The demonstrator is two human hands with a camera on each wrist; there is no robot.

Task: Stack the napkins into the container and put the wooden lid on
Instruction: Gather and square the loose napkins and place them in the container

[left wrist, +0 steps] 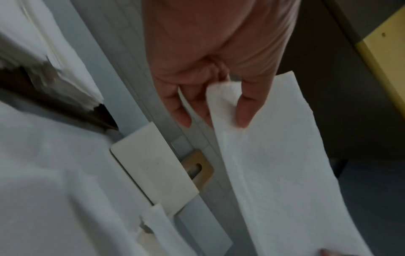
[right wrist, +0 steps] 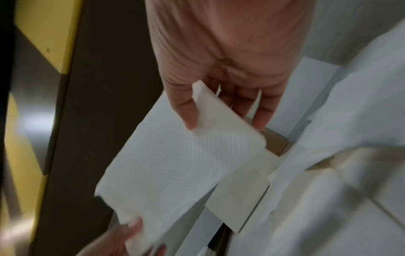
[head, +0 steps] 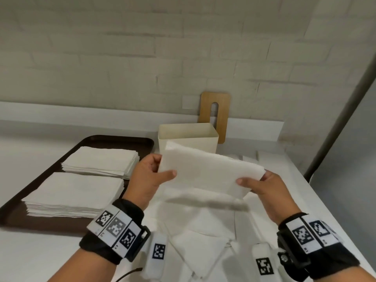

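Note:
A folded white napkin (head: 209, 171) hangs in the air just in front of the cream container (head: 188, 136). My left hand (head: 151, 171) pinches its left edge, thumb on top. My right hand (head: 262, 185) pinches its right edge the same way. The container stands open near the back of the counter. Behind it the wooden lid (head: 215, 115), with a slot in the middle, leans upright against the wall. The left wrist view shows the napkin (left wrist: 274, 164), the container (left wrist: 153, 164) and the lid (left wrist: 200, 166). In the right wrist view the napkin (right wrist: 175, 164) lies between thumb and fingers.
A dark brown tray (head: 61, 220) at the left holds two stacks of napkins (head: 73, 192). Loose unfolded napkins (head: 203, 231) lie on the white counter below my hands. The counter's right edge (head: 325, 200) runs close to my right hand. A brick wall closes the back.

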